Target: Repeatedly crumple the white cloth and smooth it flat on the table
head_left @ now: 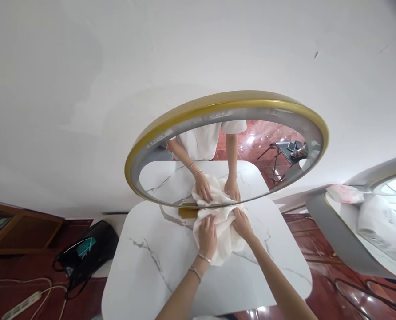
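A crumpled white cloth lies on the white marbled table, bunched close to the foot of the round mirror. My left hand, with bracelets at its wrist, presses on the cloth's left side, fingers closed on the fabric. On the cloth's upper right part is my right hand, gripping a fold of it; its fingertips are partly hidden from above. The gold-rimmed mirror reflects both hands and the cloth. A gold stand piece shows just left of the cloth.
A white wall rises behind the mirror. At left, a black bag and a power strip with cables are near the red tiled floor. To the right, a second table holds a white plastic bag beside another mirror.
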Available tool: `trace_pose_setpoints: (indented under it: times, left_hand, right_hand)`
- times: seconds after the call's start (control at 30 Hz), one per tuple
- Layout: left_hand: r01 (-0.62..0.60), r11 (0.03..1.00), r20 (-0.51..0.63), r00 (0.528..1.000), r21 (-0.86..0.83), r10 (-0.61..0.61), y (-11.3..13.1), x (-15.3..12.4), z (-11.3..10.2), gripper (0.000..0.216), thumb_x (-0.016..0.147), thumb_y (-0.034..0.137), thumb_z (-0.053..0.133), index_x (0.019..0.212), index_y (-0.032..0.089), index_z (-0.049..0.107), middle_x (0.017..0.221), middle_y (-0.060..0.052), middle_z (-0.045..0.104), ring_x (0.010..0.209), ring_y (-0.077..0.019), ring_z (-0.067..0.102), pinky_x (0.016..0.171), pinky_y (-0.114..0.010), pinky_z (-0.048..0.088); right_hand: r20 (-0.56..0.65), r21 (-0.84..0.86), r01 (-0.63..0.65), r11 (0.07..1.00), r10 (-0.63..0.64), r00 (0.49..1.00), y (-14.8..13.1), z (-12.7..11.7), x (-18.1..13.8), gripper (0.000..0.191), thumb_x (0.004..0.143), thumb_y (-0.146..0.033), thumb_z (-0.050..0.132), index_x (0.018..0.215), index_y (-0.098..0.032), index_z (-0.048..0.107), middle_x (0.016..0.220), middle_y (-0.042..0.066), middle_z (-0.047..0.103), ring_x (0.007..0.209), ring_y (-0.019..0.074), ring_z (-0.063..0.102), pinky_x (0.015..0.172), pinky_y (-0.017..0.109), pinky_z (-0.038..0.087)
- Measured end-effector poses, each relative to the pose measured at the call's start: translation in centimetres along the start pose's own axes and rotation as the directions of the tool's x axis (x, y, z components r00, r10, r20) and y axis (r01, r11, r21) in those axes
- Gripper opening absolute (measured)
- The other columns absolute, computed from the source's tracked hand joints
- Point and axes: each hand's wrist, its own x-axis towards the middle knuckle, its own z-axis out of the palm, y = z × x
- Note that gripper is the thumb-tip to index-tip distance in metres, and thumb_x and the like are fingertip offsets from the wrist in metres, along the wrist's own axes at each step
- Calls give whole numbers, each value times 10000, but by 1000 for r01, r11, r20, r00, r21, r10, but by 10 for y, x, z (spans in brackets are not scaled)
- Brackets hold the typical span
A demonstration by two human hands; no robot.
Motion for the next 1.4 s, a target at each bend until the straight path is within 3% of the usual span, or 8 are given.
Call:
trace_pose_setpoints:
  times: [0.17, 0.3, 0.5, 0.73, 0.87, 1.0, 1.2, 1.4]
  left_hand:
    - [-8, 1000, 108, 994, 11, 6, -28, -37, -29, 332, 906, 127, 362, 1108, 237, 600, 1067, -48, 625, 1038, -193, 575, 910, -363, 488]
    - [90, 995, 124, 988, 38, -94, -36, -46, -44, 410, 863, 55, 360, 1134, 265, 585, 1216, -37, 554, 1038, -165, 590, 820, -280, 520]
    - [144, 963, 68, 984, 227, -163, -40, -27, -63, 448, 793, 169, 571, 1235, 224, 528, 1195, -90, 527, 1062, -256, 525, 893, -379, 469]
    - [138, 941, 100, 979, 309, -177, -34, -20, -67, 594, 728, 150, 630, 1291, 258, 472, 1003, -53, 539, 996, -244, 497, 851, -356, 430]
    - [166, 919, 100, 972, 357, -215, -29, -19, -69, 447, 723, 178, 651, 1151, 260, 554, 1033, -46, 525, 1017, -238, 487, 854, -350, 415]
    - [202, 907, 133, 955, 369, -267, -26, -16, -72, 466, 731, 176, 645, 1177, 234, 525, 1119, -56, 532, 1073, -234, 483, 900, -350, 396]
    - [214, 906, 228, 923, 366, -310, -27, -5, -85, 261, 784, 218, 619, 1042, 202, 586, 1030, -62, 600, 1062, -237, 527, 899, -340, 398]
    - [199, 930, 277, 916, 309, -288, -28, -2, -97, 208, 888, 207, 480, 1079, 240, 553, 1080, -26, 640, 1010, -164, 595, 833, -269, 423]
  right_hand:
    - [80, 88, 110, 990, -117, 990, -5, -4, -60, 399, 739, -182, 497, 1131, -176, 566, 1412, 121, 439, 1315, 263, 385, 1053, 443, 371]
    - [66, 287, -15, 958, -4, 998, 2, -19, -85, 291, 863, -376, 427, 961, -209, 644, 1195, 113, 626, 1094, 235, 591, 900, 384, 497]
    - [-64, 263, -224, 938, 249, 966, 23, -41, -33, 291, 763, -344, 449, 918, -157, 609, 936, 129, 678, 733, 204, 627, 725, 378, 511]
    - [93, 281, -92, 955, 69, 993, 27, -42, 30, 192, 643, -208, 553, 820, -189, 625, 863, 41, 678, 682, 148, 585, 707, 303, 486]
    - [190, 302, 3, 953, -64, 980, 28, -46, 45, 82, 641, -184, 579, 704, -189, 632, 802, 34, 671, 706, 159, 585, 695, 294, 474]
    - [244, 342, 87, 936, -178, 953, 29, -46, 57, 48, 651, -171, 602, 658, -179, 650, 936, 61, 685, 825, 172, 599, 774, 295, 464]
    - [300, 350, 112, 930, -225, 927, 33, -43, 64, 37, 650, -203, 648, 619, -194, 665, 678, 26, 672, 647, 165, 575, 660, 289, 458]
    - [253, 382, 147, 912, -256, 933, 37, -62, 53, 72, 698, -250, 644, 664, -195, 675, 690, 28, 677, 642, 152, 578, 661, 277, 460]
